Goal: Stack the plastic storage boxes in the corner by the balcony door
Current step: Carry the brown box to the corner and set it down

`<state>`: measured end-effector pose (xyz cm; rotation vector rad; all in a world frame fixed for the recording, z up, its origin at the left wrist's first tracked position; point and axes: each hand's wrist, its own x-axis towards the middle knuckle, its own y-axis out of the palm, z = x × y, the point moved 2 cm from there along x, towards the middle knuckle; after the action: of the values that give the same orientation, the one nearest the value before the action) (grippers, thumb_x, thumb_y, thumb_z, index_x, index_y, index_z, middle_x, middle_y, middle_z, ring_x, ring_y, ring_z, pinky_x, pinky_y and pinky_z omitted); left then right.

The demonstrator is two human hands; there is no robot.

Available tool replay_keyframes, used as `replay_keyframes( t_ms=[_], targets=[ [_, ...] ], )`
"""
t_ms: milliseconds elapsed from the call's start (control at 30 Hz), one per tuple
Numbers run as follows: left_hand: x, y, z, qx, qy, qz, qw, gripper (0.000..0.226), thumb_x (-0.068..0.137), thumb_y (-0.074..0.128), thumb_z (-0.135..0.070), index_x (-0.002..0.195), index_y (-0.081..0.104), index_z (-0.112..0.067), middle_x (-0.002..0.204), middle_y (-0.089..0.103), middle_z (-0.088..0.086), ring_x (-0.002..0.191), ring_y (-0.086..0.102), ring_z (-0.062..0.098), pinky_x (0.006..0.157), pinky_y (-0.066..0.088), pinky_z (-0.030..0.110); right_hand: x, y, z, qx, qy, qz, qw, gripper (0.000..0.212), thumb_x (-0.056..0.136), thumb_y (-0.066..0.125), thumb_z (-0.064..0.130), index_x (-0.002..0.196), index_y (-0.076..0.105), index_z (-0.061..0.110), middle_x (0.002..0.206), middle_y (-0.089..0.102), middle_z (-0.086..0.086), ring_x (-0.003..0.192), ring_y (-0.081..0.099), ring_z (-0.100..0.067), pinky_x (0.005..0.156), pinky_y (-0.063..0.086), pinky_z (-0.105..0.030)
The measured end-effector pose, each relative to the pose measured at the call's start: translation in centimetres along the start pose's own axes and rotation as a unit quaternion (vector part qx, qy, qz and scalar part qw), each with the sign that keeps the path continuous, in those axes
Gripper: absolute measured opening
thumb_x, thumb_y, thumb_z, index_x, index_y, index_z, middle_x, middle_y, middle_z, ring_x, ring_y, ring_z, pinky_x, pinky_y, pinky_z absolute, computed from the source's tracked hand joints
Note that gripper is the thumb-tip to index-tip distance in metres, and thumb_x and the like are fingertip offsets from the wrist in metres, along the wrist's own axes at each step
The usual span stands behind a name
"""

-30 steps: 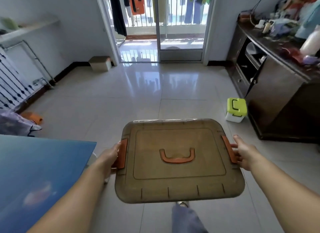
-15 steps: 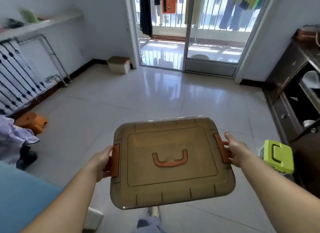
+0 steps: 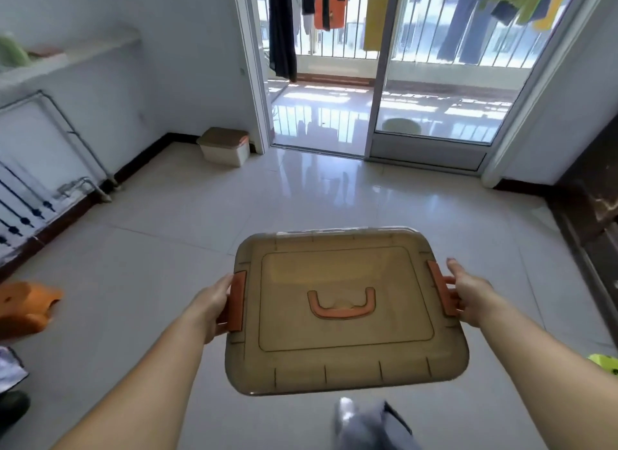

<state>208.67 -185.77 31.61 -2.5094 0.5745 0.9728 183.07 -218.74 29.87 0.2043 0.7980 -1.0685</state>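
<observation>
We carry a brown translucent storage box (image 3: 346, 312) above the tiled floor (image 3: 160, 248), lid level and facing up, its orange top handle (image 3: 341, 305) lying flat. Our left hand (image 3: 214, 304) is closed on the orange latch (image 3: 236, 300) at the box's left side; our right hand (image 3: 468, 295) grips the latch (image 3: 441, 292) at the right side, thumb raised. Ahead, a second lidded storage box (image 3: 224, 145) sits on the floor in the corner, just left of the balcony door (image 3: 431, 68). An orange stool (image 3: 25, 307) lies at far left.
</observation>
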Motion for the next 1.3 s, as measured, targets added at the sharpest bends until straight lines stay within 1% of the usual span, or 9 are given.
replay_keyframes(
  t_ms=[200,333,500,667,800,933,1033,1133,1300],
  targets=[
    [12.2,0.2,-9.9,-0.015,0.0,-0.026,1.0,0.048,0.091,0.046,-0.049,0.08,0.06,-0.005,0.081,0.063,0.013,0.075,0.06,0.026,0.056,0.047,0.034,10.1,9.6,10.7,0.004,0.004,0.004,1.0,0.057,0.087,0.048,0.058,0.104,0.058,0.004,0.099,0.062,-0.015,0.088,0.059,-0.031,0.085,0.05,-0.045],
    [18.3,-2.1,-16.5,-0.028,-0.024,-0.052,0.998,0.044,0.09,0.048,-0.049,0.085,0.062,-0.008,0.083,0.064,0.012,0.076,0.059,0.026,0.058,0.047,0.033,15.1,17.1,18.2,-0.012,0.017,0.033,0.999,0.059,0.088,0.049,0.057,0.106,0.059,0.002,0.091,0.063,-0.013,0.079,0.06,-0.027,0.08,0.05,-0.042],
    [25.7,-6.7,-23.4,-0.076,-0.027,-0.092,0.992,0.043,0.091,0.045,-0.05,0.095,0.06,-0.009,0.092,0.062,0.011,0.087,0.058,0.027,0.08,0.048,0.04,19.8,27.7,27.1,-0.058,-0.005,0.054,0.997,0.071,0.085,0.05,0.061,0.125,0.055,0.003,0.127,0.059,-0.016,0.116,0.055,-0.033,0.105,0.042,-0.047],
    [34.6,-13.4,-28.2,-0.13,-0.053,-0.144,0.98,0.041,0.092,0.046,-0.048,0.087,0.058,-0.01,0.089,0.062,0.012,0.084,0.058,0.027,0.08,0.048,0.042,24.5,41.1,34.4,-0.088,-0.004,0.111,0.99,0.059,0.084,0.051,0.061,0.104,0.061,0.006,0.087,0.063,-0.009,0.077,0.059,-0.024,0.081,0.049,-0.041],
    [42.5,-19.2,-33.4,-0.157,-0.066,-0.156,0.973,0.036,0.089,0.051,-0.046,0.081,0.06,-0.012,0.083,0.063,0.011,0.075,0.058,0.025,0.066,0.048,0.034,28.0,51.6,39.6,-0.124,-0.002,0.12,0.985,0.059,0.085,0.048,0.062,0.104,0.059,0.007,0.094,0.063,-0.01,0.089,0.059,-0.027,0.089,0.049,-0.044],
    [49.5,-24.5,-39.0,-0.154,-0.09,-0.149,0.973,0.036,0.088,0.054,-0.044,0.086,0.061,-0.009,0.086,0.064,0.012,0.073,0.058,0.026,0.067,0.047,0.037,29.7,59.6,44.0,-0.123,0.012,0.128,0.984,0.058,0.086,0.047,0.061,0.103,0.059,0.007,0.091,0.063,-0.01,0.079,0.058,-0.024,0.067,0.046,-0.038],
    [55.3,-27.5,-44.3,-0.153,-0.099,-0.162,0.97,0.038,0.09,0.052,-0.044,0.101,0.059,-0.009,0.091,0.062,0.012,0.071,0.056,0.025,0.064,0.047,0.036,31.8,65.0,47.6,-0.125,0.02,0.128,0.984,0.059,0.086,0.046,0.062,0.106,0.059,0.008,0.099,0.062,-0.01,0.084,0.058,-0.025,0.078,0.045,-0.04],
    [60.6,-29.3,-49.3,-0.167,-0.123,-0.151,0.966,0.047,0.086,0.05,-0.057,0.093,0.056,-0.011,0.082,0.058,0.01,0.07,0.055,0.025,0.052,0.045,0.034,34.5,69.5,50.9,-0.07,0.051,0.129,0.988,0.059,0.086,0.047,0.06,0.11,0.059,0.008,0.096,0.062,-0.009,0.082,0.057,-0.023,0.075,0.046,-0.039],
    [70.6,-30.8,-56.0,-0.142,-0.142,-0.092,0.975,0.071,0.073,0.041,-0.079,0.097,0.059,-0.016,0.099,0.062,0.013,0.086,0.059,0.03,0.055,0.051,0.042,41.8,77.3,56.8,0.026,0.069,0.081,0.994,0.057,0.088,0.054,0.049,0.123,0.056,0.004,0.085,0.059,-0.005,0.083,0.059,-0.023,0.091,0.05,-0.041]
  ],
)
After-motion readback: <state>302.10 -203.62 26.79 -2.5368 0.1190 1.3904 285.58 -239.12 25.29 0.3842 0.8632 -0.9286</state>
